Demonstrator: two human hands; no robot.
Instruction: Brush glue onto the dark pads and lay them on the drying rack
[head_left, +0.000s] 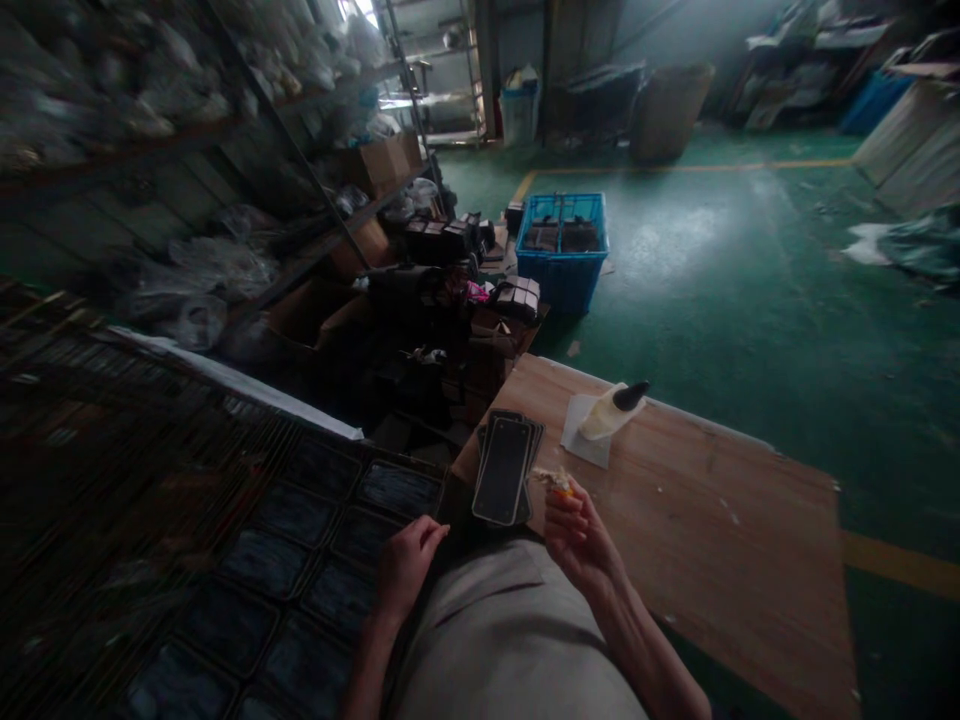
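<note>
My right hand [576, 535] is closed round a small orange tool [562, 489] with a ragged whitish end, held over the near edge of the wooden table [720, 510]. Just left of that end lies a stack of dark rectangular plates [502, 470] with pale rims, slightly fanned. Lower left, my left hand [409, 562] has its fingers curled and thumb pressed to them; whether anything is pinched there I cannot make out. Behind the stack, a pale bottle [601, 413] with a black tip leans over a white sheet [587, 448].
Rows of dark, rimmed panels [266, 562] lie to my left. Beyond the table stands a blue crate [562, 262] with dark blocks inside. Cartons and bundles [516, 297] crowd the floor beside shelving [330, 210] full of plastic bags. Green floor [750, 300] stretches right.
</note>
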